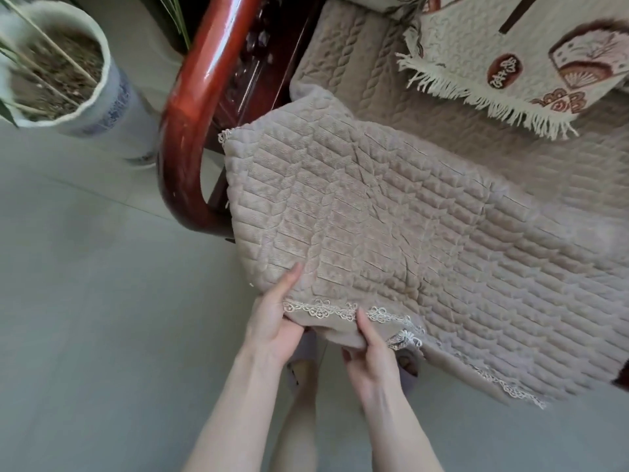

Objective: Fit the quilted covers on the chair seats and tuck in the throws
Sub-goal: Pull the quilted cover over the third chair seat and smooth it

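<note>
A pale tiled floor (85, 301) fills the left and lower part of the view, with a red-brown wooden chair standing on it at the upper middle. The chair's glossy curved armrest (190, 107) sweeps down just left of the seat, close against the cloth's left edge. A beige quilted cover (374, 216) lies across the seat, its near-left part bunched and raised, its front edge hanging over the seat towards the person. Both hands grasp that front edge. The left hand (272, 325) has its thumb on top of the quilting and its fingers under the hem. The right hand (371, 356), just beside it, pinches the lace trim (320, 310) with the thumb above and the fingers curled beneath. A cream fringed throw (493, 63) with fan patterns drapes over the back of the seat at the upper right. A blue-and-white plant pot (112, 107) filled with soil stands on the floor left of the armrest. Slippered feet (303, 369) show between the forearms.
</note>
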Available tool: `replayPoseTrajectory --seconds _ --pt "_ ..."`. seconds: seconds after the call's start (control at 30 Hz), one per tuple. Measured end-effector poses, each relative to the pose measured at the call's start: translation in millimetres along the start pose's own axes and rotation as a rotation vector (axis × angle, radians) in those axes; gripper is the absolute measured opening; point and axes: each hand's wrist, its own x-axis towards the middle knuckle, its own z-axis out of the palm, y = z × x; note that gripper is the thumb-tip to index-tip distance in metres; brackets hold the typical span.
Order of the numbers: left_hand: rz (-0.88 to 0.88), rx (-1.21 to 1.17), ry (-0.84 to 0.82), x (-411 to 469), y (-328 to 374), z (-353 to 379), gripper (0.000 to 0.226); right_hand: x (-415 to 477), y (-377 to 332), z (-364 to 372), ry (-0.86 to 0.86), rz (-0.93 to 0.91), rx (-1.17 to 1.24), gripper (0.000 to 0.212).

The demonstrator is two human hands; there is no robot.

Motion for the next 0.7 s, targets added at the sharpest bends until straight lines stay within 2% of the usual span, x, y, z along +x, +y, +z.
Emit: replayPoseTrajectory --seconds 0.07,0.2,0.33,0.4,0.47,0.57,0.63,0.7 --pt "0.028 -0.081 0.01 -3 5 -8 0.048 1 -11 -3 0.031 -0.054 0.032 0.026" --pt "0.055 -0.099 0.054 -8 19 -27 0.032 0 -17 4 0.021 -0.075 0.065 0.041" --pt "0.108 -0.044 0.135 -4 18 -29 0.057 -12 12 19 -0.066 0.065 -0.169 0.036" --pt "0.131 -0.074 0.146 -3 21 -30 0.054 -12 24 27 -0.021 0.079 -0.163 0.042" --pt "0.208 -0.105 0.213 -1 28 -40 0.046 -9 24 31 0.064 0.048 -0.134 0.037" --pt "0.469 0.132 0.465 -5 37 -55 0.031 -6 14 32 0.116 -0.001 -0.154 0.013" --pt "0.577 0.328 0.61 -2 35 -60 0.036 -6 12 32 0.123 0.002 -0.204 0.011" --pt "0.589 0.409 0.676 4 27 -60 0.038 -8 15 33 0.121 0.001 -0.275 0.016"
